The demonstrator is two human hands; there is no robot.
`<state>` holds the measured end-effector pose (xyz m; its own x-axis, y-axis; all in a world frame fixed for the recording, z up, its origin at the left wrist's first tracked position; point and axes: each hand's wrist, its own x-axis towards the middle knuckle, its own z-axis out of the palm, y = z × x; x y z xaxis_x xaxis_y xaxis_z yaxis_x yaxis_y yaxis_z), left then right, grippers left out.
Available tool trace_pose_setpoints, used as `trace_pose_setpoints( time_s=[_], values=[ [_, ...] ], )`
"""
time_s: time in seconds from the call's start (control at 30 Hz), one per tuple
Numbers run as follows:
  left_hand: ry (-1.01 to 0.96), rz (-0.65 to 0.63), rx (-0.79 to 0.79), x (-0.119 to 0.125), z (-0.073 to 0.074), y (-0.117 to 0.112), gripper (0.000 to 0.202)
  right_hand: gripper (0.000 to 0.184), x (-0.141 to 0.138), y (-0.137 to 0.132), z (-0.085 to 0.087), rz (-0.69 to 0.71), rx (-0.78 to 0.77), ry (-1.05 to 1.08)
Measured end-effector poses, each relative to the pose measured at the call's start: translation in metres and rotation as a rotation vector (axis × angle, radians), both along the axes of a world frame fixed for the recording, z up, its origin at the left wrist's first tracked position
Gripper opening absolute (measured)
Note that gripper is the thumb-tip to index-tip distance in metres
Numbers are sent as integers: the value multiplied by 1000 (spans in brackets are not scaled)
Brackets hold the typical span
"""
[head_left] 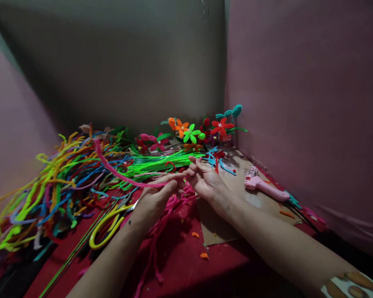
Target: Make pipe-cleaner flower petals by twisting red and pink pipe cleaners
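A long pink pipe cleaner (pixel 121 176) curves up and to the left from my left hand (pixel 160 192), which pinches it between thumb and fingers. My right hand (pixel 208 180) is turned partly palm up, its curled fingertips meeting those of the left at the pipe cleaner's near end. That end is hidden among the fingers. Beneath my hands lies a pile of pink pipe cleaners (pixel 170 211), some trailing toward the table's front. Just behind my hands is a bundle of bright green pipe cleaners (pixel 161 161).
Loose multicoloured pipe cleaners (pixel 56 190) heap up on the left. Yellow-handled scissors (pixel 107 227) lie beside my left forearm, near thin green stems (pixel 77 248). Finished fuzzy flowers (pixel 191 134) stand at the back. A pink glue gun (pixel 267 188) rests on cardboard (pixel 214 231) at right.
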<state>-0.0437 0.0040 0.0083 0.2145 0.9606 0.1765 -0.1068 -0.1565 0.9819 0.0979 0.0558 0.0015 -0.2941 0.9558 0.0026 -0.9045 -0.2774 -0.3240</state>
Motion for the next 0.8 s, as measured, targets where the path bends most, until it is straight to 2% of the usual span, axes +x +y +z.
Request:
trace_pose_setpoints(
  time_s=[0.13, 0.23, 0.27, 0.43, 0.5, 0.63, 0.73, 0.8],
  values=[
    [-86, 88, -2, -9, 0, 6, 24, 17, -1, -1, -6, -7, 39, -129],
    [-189, 160, -37, -18, 1, 13, 24, 5, 0, -2, -8, 1, 152, -250],
    [-225, 179, -41, -20, 2, 14, 24, 6, 0, -2, -8, -8, 191, -307],
    [-309, 226, -52, -24, 6, 17, 24, 12, 3, -4, -4, -200, 373, -738],
    [-311, 231, -50, -24, 7, 16, 24, 8, 5, -6, -3, -359, 525, -973],
    [-279, 219, -44, -24, 7, 15, 24, 12, 4, -11, -5, -734, 984, -1465],
    [-240, 184, -33, -23, 5, 14, 25, 17, 0, -16, -9, -756, 1201, -1618],
    [-226, 168, -25, -22, 5, 13, 25, 17, -2, -18, -11, -722, 1206, -1636]
  ],
)
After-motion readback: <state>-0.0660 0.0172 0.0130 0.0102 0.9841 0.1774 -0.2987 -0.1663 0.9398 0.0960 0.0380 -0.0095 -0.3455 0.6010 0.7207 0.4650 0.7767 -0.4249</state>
